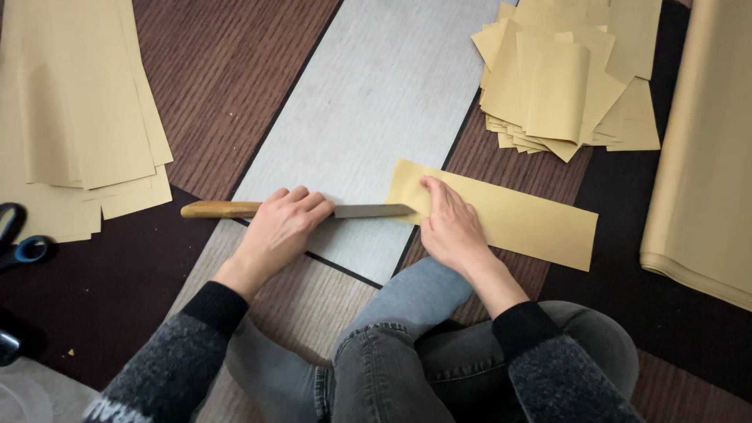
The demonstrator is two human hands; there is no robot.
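The left hand (283, 227) grips a wooden-handled knife (298, 210), its blade tip slid into the folded end of a tan paper strip (517, 219) that the right hand (450, 227) presses flat. Bare floor lies ahead; cut pieces (564, 78), long sheets (78, 117) and scissors (19, 243) flank it.

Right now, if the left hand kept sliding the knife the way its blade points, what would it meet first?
The left hand drives the knife rightward; its tip already enters the folded paper strip pinned by the right hand. It likely meets that hand's fingers next.
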